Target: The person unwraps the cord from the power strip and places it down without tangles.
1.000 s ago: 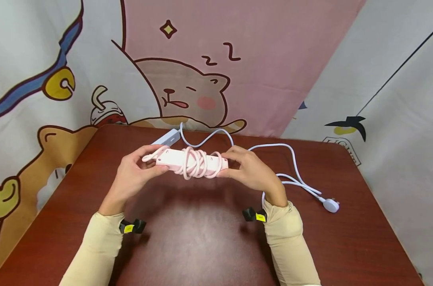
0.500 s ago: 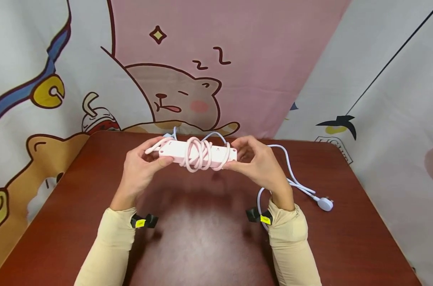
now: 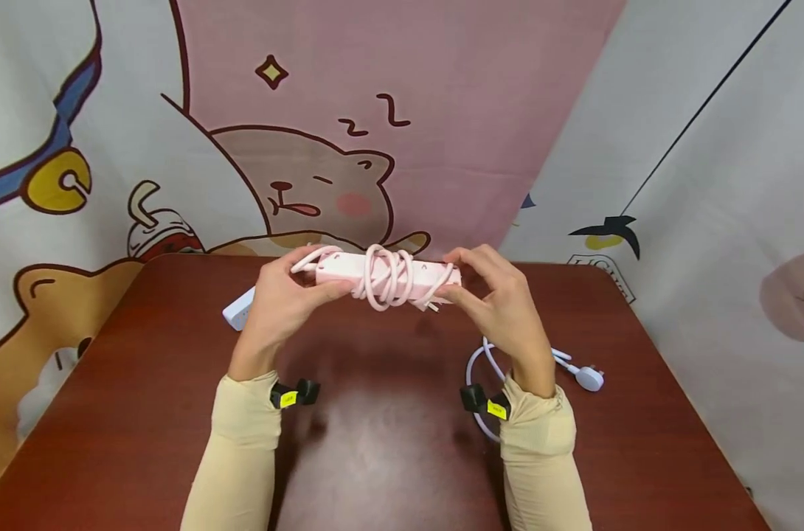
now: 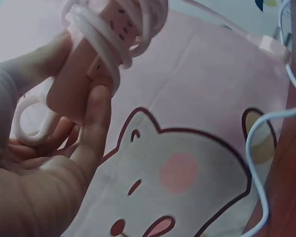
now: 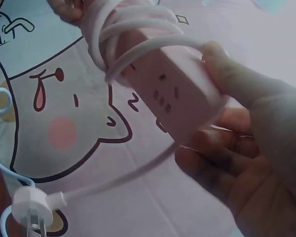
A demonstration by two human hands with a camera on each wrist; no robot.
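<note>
A pink power strip (image 3: 342, 268), its pink cord (image 3: 382, 276) wound several times round the middle, is held up above the table. My left hand (image 3: 282, 299) grips the left end between thumb and fingers, and a cord loop (image 4: 32, 121) sticks out there. At the opposite end, my right hand (image 3: 504, 302) pinches the strip, thumb on the near side. The socket holes show on the strip's face (image 5: 167, 94) in the right wrist view. From beneath the right end hangs the cord's plug (image 5: 33, 207), prongs bare; only a bit shows in the head view.
A white power strip (image 3: 238, 308) lies on the brown table (image 3: 375, 442), partly behind my left hand. Its white cord (image 3: 470, 376) loops by my right wrist, near a white plug (image 3: 589, 378). A cartoon-printed curtain (image 3: 442, 110) hangs at the back.
Both hands have carried the pink power strip rightward over the table. Its plug now shows under the right end, and the white power strip's end appears left of my left hand.
</note>
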